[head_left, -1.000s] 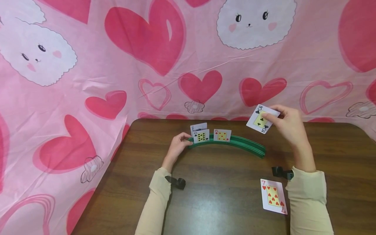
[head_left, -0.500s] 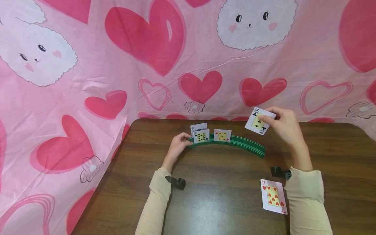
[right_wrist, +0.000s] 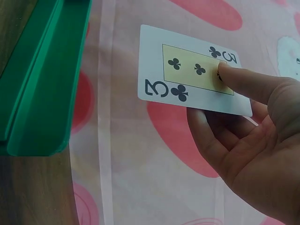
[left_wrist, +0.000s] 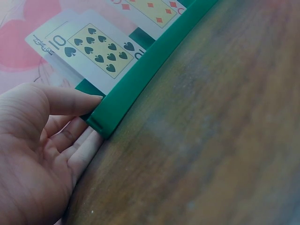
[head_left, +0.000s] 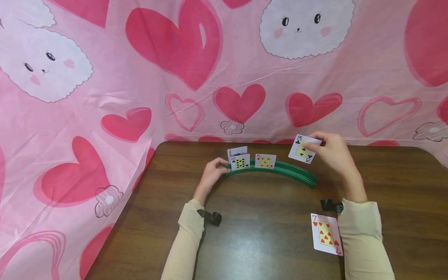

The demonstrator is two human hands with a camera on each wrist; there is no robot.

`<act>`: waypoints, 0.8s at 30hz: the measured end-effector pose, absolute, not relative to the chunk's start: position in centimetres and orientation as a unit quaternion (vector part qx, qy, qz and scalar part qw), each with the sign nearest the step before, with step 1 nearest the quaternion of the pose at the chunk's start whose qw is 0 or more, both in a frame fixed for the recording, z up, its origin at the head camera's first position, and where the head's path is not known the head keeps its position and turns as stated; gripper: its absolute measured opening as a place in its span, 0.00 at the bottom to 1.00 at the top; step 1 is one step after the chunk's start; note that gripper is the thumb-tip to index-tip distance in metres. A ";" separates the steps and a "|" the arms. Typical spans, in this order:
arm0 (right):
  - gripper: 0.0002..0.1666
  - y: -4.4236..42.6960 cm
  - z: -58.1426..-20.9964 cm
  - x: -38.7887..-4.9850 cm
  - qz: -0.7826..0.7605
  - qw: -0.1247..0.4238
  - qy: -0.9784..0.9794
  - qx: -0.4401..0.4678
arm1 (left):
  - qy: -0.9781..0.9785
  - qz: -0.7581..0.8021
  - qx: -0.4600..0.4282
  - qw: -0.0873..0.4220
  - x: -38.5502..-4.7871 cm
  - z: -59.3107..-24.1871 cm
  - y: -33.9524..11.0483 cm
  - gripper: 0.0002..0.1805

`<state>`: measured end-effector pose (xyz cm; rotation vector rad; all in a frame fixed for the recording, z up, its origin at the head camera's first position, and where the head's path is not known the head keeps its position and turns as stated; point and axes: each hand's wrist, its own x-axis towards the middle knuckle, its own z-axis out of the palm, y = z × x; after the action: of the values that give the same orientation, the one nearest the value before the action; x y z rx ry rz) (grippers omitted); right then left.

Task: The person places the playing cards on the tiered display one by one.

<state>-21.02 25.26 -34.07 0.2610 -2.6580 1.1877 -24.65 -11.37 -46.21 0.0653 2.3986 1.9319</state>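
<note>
Across the wooden table (head_left: 252, 217) in the head view, the left hand (head_left: 212, 172) is stretched forward to one end of the green rack (head_left: 290, 174), while the right hand (head_left: 334, 153) angles leftward near the other end with the three of clubs (head_left: 297, 151). Left wrist cam: thumb and fingers pinch the rack's tip, right beside the ten of spades (left_wrist: 101, 52). Right wrist cam: thumb's pressed on the three's face, fingers curled behind, card apart from the rack.
</note>
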 end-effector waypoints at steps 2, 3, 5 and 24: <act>0.19 25.2 -34.2 -21.1 0.399 0.103 -0.906 0.093 | 0.779 0.626 0.021 0.031 -24.6 -46.2 -11.4 0.09; 0.19 25.2 -34.3 -21.2 0.396 0.100 -0.908 0.095 | 0.779 0.626 0.021 0.032 -24.6 -46.2 -11.4 0.09; 0.18 25.1 -34.5 -21.3 0.391 0.096 -0.910 0.100 | 0.779 0.626 0.020 0.032 -24.6 -46.1 -11.4 0.09; 0.14 23.9 -35.4 -21.7 0.383 0.038 -0.917 0.104 | 0.775 0.631 0.023 0.029 -24.5 -46.2 -11.3 0.08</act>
<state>-21.74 23.88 -35.38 0.3189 -2.8124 1.1756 -24.54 -11.32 -46.25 0.0714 2.3905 1.9475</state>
